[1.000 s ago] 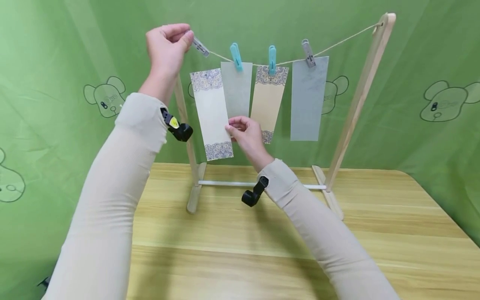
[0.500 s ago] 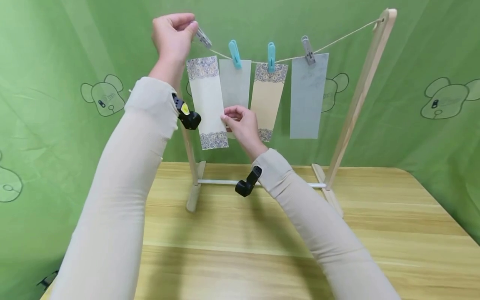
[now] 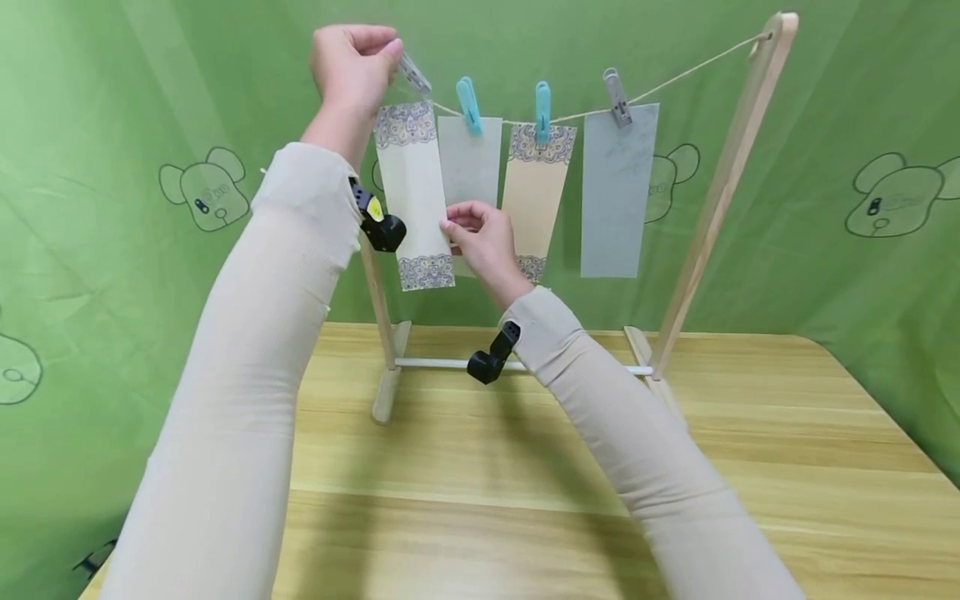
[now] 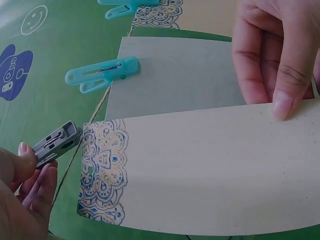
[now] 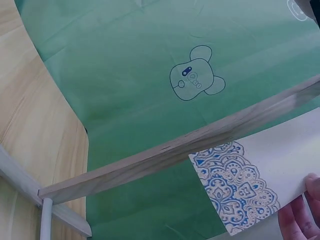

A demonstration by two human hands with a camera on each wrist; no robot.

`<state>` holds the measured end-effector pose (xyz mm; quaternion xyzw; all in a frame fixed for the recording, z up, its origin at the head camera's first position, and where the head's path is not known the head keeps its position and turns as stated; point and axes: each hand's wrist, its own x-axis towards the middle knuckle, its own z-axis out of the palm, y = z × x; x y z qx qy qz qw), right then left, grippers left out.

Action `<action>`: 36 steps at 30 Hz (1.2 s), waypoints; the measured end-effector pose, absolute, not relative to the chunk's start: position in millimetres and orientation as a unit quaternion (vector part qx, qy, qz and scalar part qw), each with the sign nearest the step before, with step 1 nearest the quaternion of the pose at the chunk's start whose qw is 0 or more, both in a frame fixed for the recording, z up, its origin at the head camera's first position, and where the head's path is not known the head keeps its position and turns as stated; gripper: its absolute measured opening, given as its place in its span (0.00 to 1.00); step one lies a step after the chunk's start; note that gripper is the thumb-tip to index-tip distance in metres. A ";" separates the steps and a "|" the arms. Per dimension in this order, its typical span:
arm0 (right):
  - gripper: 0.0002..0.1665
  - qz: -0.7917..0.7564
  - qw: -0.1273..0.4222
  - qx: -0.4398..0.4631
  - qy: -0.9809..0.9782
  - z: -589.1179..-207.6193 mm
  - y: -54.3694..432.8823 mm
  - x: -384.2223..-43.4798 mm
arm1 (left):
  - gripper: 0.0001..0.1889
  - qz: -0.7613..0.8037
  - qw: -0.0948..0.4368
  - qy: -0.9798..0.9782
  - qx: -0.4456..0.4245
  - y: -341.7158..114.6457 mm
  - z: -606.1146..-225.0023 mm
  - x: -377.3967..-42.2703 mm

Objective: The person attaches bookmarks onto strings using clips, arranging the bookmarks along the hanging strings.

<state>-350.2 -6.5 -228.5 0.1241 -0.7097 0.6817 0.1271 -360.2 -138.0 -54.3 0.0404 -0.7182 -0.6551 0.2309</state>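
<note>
My left hand (image 3: 355, 71) pinches a grey clothespin (image 3: 414, 75) by its handle end, at the left part of the string. In the left wrist view the tip of the clothespin (image 4: 60, 142) meets the patterned top edge of a cream paper strip (image 4: 200, 170), beside the string (image 4: 75, 155). Whether its jaws are around the paper cannot be told. Lower down, my right hand (image 3: 486, 242) pinches the right edge of this same strip (image 3: 412, 183) between thumb and fingers. The strip hangs nearly upright, with blue lace patterns at both ends, overlapping a pale grey card (image 3: 470, 167).
Turquoise clothespins (image 3: 468, 106) hold the pale grey card and a beige patterned strip (image 3: 536, 196) on the string. Another grey clothespin (image 3: 617, 98) holds a blue-grey card (image 3: 617, 200). The string's wooden frame (image 3: 723, 192) stands on a wooden table (image 3: 525, 517) before a green curtain (image 3: 810, 275).
The cream strip has risen with my right hand, its top edge now up at the clothespin's tip. My left hand, still pinching the clothespin, has shifted slightly up and right.
</note>
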 end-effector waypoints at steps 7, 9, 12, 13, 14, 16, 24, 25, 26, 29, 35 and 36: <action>0.11 0.693 0.127 0.111 -0.701 -230.5 -10.3 -353.6 | 0.11 -0.633 0.236 -0.736 0.045 -143.2 -58.6 -361.2; 0.11 0.693 0.126 0.109 -0.702 -231.2 -10.8 -354.7 | 0.12 -0.627 0.240 -0.739 0.045 -145.7 -59.7 -362.0; 0.11 0.696 0.121 0.105 -0.700 -232.2 -10.1 -356.5 | 0.12 -0.616 0.246 -0.747 0.045 -148.3 -61.6 -363.1; 0.11 0.698 0.120 0.104 -0.699 -232.6 -9.5 -357.1 | 0.12 -0.610 0.248 -0.751 0.045 -148.6 -62.4 -363.5; 0.11 0.700 0.119 0.102 -0.697 -233.0 -8.9 -357.7 | 0.12 -0.604 0.249 -0.756 0.045 -148.6 -63.3 -363.9; 0.11 0.704 0.117 0.099 -0.694 -233.8 -7.3 -359.0 | 0.12 -0.591 0.252 -0.765 0.042 -147.8 -65.3 -364.7; 0.12 0.713 0.105 0.085 -0.688 -233.7 -7.8 -360.0 | 0.12 -0.555 0.263 -0.788 0.040 -146.8 -70.2 -365.4; 0.12 0.714 0.104 0.083 -0.687 -233.9 -8.5 -360.4 | 0.11 -0.552 0.263 -0.791 0.040 -147.1 -70.3 -365.4; 0.12 0.716 0.103 0.081 -0.686 -233.7 -9.1 -360.6 | 0.11 -0.548 0.263 -0.793 0.041 -147.2 -70.3 -365.5; 0.11 0.720 0.099 0.074 -0.683 -233.8 -10.9 -361.2 | 0.12 -0.538 0.260 -0.801 0.045 -147.2 -70.0 -365.4; 0.11 0.731 0.090 0.067 -0.673 -234.5 -11.5 -361.0 | 0.12 -0.530 0.244 -0.811 0.052 -145.2 -69.0 -364.9; 0.11 0.733 0.089 0.066 -0.671 -234.6 -11.4 -360.9 | 0.12 -0.530 0.241 -0.811 0.052 -145.0 -68.5 -364.8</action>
